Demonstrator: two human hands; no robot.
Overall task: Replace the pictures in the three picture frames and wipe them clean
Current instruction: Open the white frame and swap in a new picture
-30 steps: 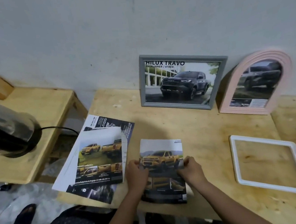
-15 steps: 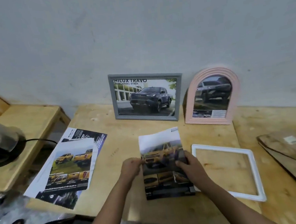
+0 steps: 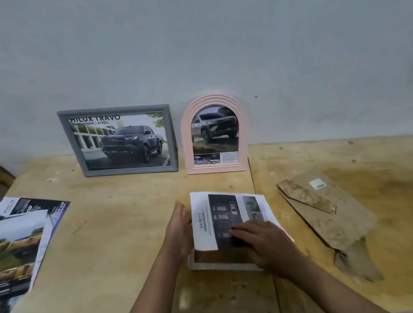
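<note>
Indoors, at a wooden table (image 3: 122,240) set against a pale wall, a person holds a printed sheet (image 3: 221,218) over a white frame (image 3: 218,266) that lies flat near the table's front edge. The right hand (image 3: 267,244) rests palm down on the sheet's lower right part, fingers stretched out and pressing the paper. The left hand (image 3: 179,229) stands on edge against the sheet's left side, fingers straight and together; blur hides whether the thumb catches the paper. The sheet shows a dark panel, small photographs and the word "SAFETY" along its left margin. It covers most of the white frame, leaving only the near rail and a brown strip inside it in view. At the back, leaning on the wall, stand a grey frame (image 3: 131,171) with a picture of a dark pickup headed "HILUX TRAVO" and, just beside it on the right, a pink arched frame (image 3: 216,168) with a picture of a pale pickup. A brown backing board (image 3: 332,215) lies to the right of the hands, apart from the white frame. Car brochures (image 3: 15,250) lie spread over the table's left edge.
</note>
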